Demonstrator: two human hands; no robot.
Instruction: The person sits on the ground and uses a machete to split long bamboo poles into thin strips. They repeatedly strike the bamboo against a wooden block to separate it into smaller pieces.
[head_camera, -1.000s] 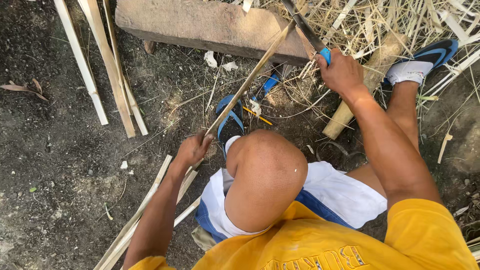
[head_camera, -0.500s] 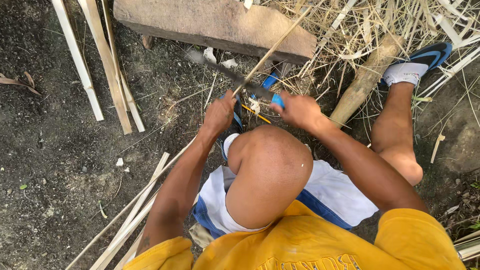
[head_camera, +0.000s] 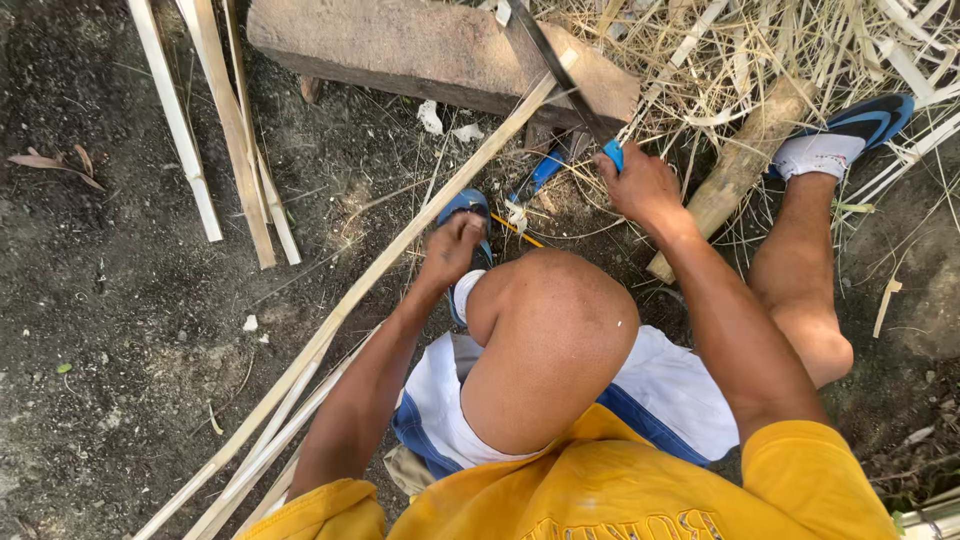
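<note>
— Bamboo strip (head_camera: 400, 245): how is it seen?
— A long, thin, pale tan slat is seen, flat and straight, laid slantwise from the lower left of the ground up to the wooden block (head_camera: 440, 50), where its upper end is rested on the block's edge.
— Where is it gripped?
— It is clasped about its middle by the left hand (head_camera: 452, 247), whose fingers are curled shut around it, just above the raised knee.
— And the right hand (head_camera: 640, 185)?
— It is closed tight on the blue handle of a dark long-bladed knife (head_camera: 555, 65), and the blade is held across the strip's upper end at the block.
— What is lying round about?
— More split slats (head_camera: 230, 120) are laid on the bare soil to the left, and dry shavings (head_camera: 800, 50) are heaped at the upper right.
</note>
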